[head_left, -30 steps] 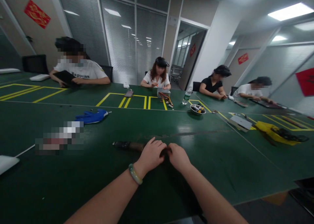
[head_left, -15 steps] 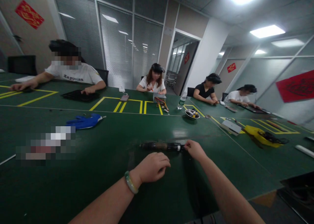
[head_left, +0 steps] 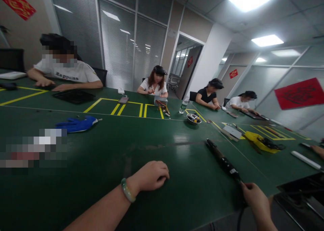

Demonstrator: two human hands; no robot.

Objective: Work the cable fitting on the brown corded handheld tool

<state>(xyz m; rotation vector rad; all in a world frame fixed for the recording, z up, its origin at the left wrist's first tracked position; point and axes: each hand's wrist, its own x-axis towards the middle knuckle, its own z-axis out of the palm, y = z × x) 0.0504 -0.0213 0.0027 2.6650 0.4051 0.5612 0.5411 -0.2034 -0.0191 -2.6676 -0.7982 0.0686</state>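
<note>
On the right, my right hand (head_left: 256, 199) is closed on the tail end of a black corded electric screwdriver (head_left: 225, 162), where its cable comes out. The tool lies at a slant, its tip pointing away from me to the upper left. I cannot tell whether its whole length touches the table. My left hand (head_left: 151, 176), with a green bangle (head_left: 128, 190) at the wrist, rests on the green table (head_left: 162, 207). Its fingers are curled in and pressed together, and nothing shows in them.
A blue glove (head_left: 77, 123) lies to the left. Farther off are a metal bowl (head_left: 193, 119) of small parts, a water bottle (head_left: 184, 105), a grey box with wires (head_left: 161, 100) and a yellow bag (head_left: 262, 142) with black cable. Several people sit across the table.
My right hand has drawn the electric screwdriver to the right and toward me, turning it from crosswise to slanted. My left hand has let go of it and settled on the table.
</note>
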